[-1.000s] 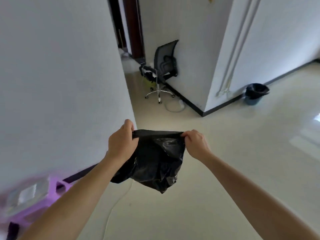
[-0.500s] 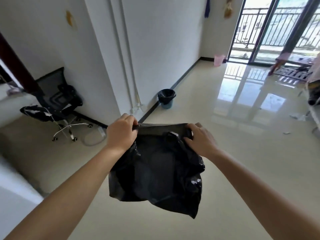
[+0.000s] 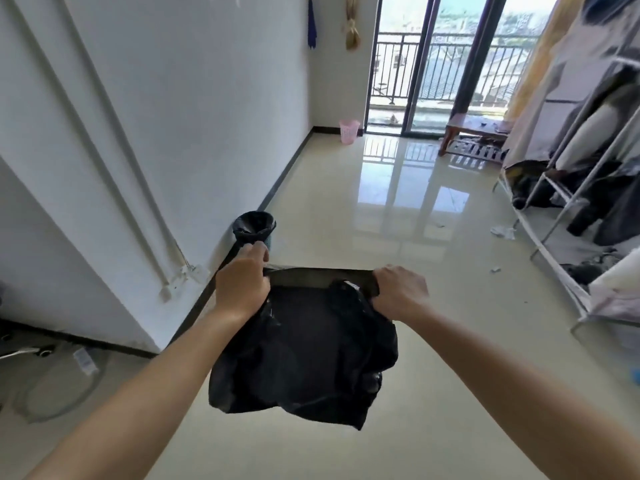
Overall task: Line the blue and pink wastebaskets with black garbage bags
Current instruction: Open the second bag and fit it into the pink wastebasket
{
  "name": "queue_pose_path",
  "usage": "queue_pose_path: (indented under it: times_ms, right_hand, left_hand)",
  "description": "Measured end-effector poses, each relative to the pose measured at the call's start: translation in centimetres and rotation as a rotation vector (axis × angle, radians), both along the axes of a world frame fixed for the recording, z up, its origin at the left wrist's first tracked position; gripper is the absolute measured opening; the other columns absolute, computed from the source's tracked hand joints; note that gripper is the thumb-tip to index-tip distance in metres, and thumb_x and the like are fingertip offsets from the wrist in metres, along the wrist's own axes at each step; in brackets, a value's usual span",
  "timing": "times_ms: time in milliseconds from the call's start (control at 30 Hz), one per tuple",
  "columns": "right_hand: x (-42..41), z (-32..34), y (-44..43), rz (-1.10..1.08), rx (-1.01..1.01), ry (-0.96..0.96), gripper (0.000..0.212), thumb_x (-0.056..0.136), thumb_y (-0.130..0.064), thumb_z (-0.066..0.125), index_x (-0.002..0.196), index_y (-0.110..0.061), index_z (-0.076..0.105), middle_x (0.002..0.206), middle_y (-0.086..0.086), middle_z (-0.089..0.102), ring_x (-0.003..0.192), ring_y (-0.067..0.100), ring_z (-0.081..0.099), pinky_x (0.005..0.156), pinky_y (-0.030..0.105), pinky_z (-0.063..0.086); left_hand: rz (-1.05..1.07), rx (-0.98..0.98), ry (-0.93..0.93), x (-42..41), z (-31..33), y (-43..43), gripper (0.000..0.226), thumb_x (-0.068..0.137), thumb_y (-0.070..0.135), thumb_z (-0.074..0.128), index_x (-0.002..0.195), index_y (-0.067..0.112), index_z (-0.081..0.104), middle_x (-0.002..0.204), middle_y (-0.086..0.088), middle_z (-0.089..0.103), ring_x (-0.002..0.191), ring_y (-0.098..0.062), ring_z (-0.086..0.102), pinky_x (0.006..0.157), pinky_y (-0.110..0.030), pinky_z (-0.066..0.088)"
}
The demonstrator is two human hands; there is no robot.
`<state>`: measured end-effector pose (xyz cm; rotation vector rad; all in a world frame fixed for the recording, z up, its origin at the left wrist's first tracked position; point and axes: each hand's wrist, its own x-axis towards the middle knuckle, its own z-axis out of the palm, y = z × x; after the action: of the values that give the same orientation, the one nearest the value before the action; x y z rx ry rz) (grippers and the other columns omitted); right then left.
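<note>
A black garbage bag [image 3: 304, 355] hangs in front of me, its top edge stretched between my left hand [image 3: 242, 285] and my right hand [image 3: 398, 292], both closed on it. The blue wastebasket [image 3: 254, 228] stands on the floor by the wall just beyond my left hand, with a black bag over its rim. The pink wastebasket [image 3: 349, 130] stands far off in the corner by the balcony door, with no bag visible in it.
White wall with pipes [image 3: 104, 140] on the left. A clothes rack [image 3: 571, 188] with hanging garments fills the right side. A low wooden table [image 3: 474, 128] sits by the balcony door [image 3: 426, 64]. Paper scraps [image 3: 502, 232] lie on the glossy tile floor. A cable loop [image 3: 59, 386] lies at lower left.
The view has swung right from the hallway and office chair toward the balcony room. The blue wastebasket now lies close ahead and the pink one shows clearly. Both hands keep hold of the bag.
</note>
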<state>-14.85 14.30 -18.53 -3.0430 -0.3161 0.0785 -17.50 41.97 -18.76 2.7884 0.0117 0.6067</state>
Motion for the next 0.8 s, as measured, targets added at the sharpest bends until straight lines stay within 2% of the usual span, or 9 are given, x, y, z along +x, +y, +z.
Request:
queue_pose_path:
  times_ms: [133, 200, 300, 367, 467, 567, 633, 700, 800]
  right_hand:
    - [8.0, -2.1, -4.5, 0.06, -0.071, 0.002, 0.041, 0.079, -0.003, 0.051, 0.115, -0.022, 0.053, 0.1, 0.002, 0.055, 0.077, 0.03, 0.063, 0.055, 0.032, 0.038]
    - [13.2, -3.6, -7.1, 0.069, -0.126, -0.004, 0.041, 0.083, -0.002, 0.049, 0.118, -0.023, 0.052, 0.098, 0.003, 0.053, 0.07, 0.029, 0.061, 0.049, 0.03, 0.033]
    - [21.5, -6.0, -10.2, 0.109, -0.18, 0.006, 0.035, 0.088, -0.008, 0.049, 0.117, -0.027, 0.054, 0.097, 0.002, 0.054, 0.074, 0.027, 0.064, 0.049, 0.029, 0.029]
    - [28.0, -7.4, -12.0, 0.025, -0.08, 0.043, 0.03, 0.086, -0.01, 0.047, 0.109, -0.024, 0.061, 0.099, 0.001, 0.057, 0.083, 0.027, 0.065, 0.056, 0.031, 0.037]
    - [38.0, -7.6, -13.5, -0.249, 0.208, 0.24, 0.019, 0.08, -0.012, 0.047, 0.084, -0.015, 0.065, 0.088, 0.006, 0.062, 0.085, 0.029, 0.062, 0.061, 0.03, 0.041]
    - [47.4, -6.6, -13.8, -0.457, 0.495, 0.351, 0.024, 0.083, -0.026, 0.047, 0.06, -0.016, 0.048, 0.067, 0.004, 0.051, 0.064, 0.024, 0.05, 0.052, 0.028, 0.033]
    - [52.7, -5.6, -13.4, -0.461, 0.414, 0.32, 0.029, 0.084, -0.038, 0.05, 0.067, -0.015, 0.053, 0.073, 0.004, 0.057, 0.069, 0.025, 0.054, 0.053, 0.028, 0.036]
    - [58.4, -5.4, -12.6, -0.375, 0.257, 0.253, 0.034, 0.08, -0.049, 0.058, 0.082, -0.016, 0.061, 0.086, 0.003, 0.063, 0.081, 0.027, 0.06, 0.06, 0.03, 0.042]
    - [66.7, -5.9, -10.9, -0.193, 0.128, 0.187, 0.054, 0.072, -0.052, 0.072, 0.107, -0.016, 0.055, 0.107, 0.005, 0.05, 0.096, 0.029, 0.059, 0.07, 0.033, 0.044]
  left_hand:
    - [-0.165, 0.116, 0.004, 10.5, -0.2, -3.0, 0.027, 0.064, -0.015, 0.058, 0.071, 0.011, 0.054, 0.082, -0.006, 0.056, 0.062, -0.03, 0.053, 0.046, -0.03, 0.034]
    - [-0.244, 0.16, 0.038, 16.6, -1.3, -4.4, 0.024, 0.066, -0.014, 0.06, 0.067, 0.01, 0.057, 0.084, -0.004, 0.058, 0.063, -0.028, 0.056, 0.042, -0.031, 0.043]
    - [-0.296, 0.209, 0.097, 26.0, -3.5, -6.6, 0.018, 0.073, -0.005, 0.065, 0.072, 0.012, 0.064, 0.091, -0.002, 0.059, 0.073, -0.026, 0.061, 0.05, -0.035, 0.051]
    - [-0.3, 0.271, 0.146, 32.9, -5.0, -8.1, 0.02, 0.081, 0.004, 0.064, 0.094, 0.016, 0.07, 0.102, -0.002, 0.057, 0.089, -0.024, 0.061, 0.06, -0.036, 0.054]
    - [-0.253, 0.327, 0.246, 42.5, -5.4, -10.0, 0.043, 0.084, 0.012, 0.062, 0.126, 0.022, 0.059, 0.115, -0.003, 0.052, 0.102, -0.024, 0.056, 0.07, -0.037, 0.054]
    - [-0.309, 0.299, 0.199, 51.0, -4.5, -11.4, 0.04, 0.077, 0.002, 0.062, 0.113, 0.017, 0.056, 0.109, -0.006, 0.052, 0.091, -0.028, 0.058, 0.055, -0.037, 0.051]
    - [-0.348, 0.264, 0.178, 55.6, -3.7, -11.8, 0.036, 0.07, -0.004, 0.064, 0.099, 0.014, 0.053, 0.102, -0.007, 0.052, 0.08, -0.029, 0.055, 0.049, -0.035, 0.046]
    - [-0.377, 0.259, 0.165, 60.6, -3.7, -11.4, 0.031, 0.068, 0.0, 0.068, 0.093, 0.012, 0.053, 0.099, -0.007, 0.052, 0.078, -0.028, 0.054, 0.053, -0.037, 0.048]
    - [-0.359, 0.275, 0.137, 68.5, -5.1, -10.1, 0.021, 0.069, 0.01, 0.073, 0.086, 0.012, 0.061, 0.096, -0.006, 0.056, 0.079, -0.026, 0.056, 0.06, -0.038, 0.051]
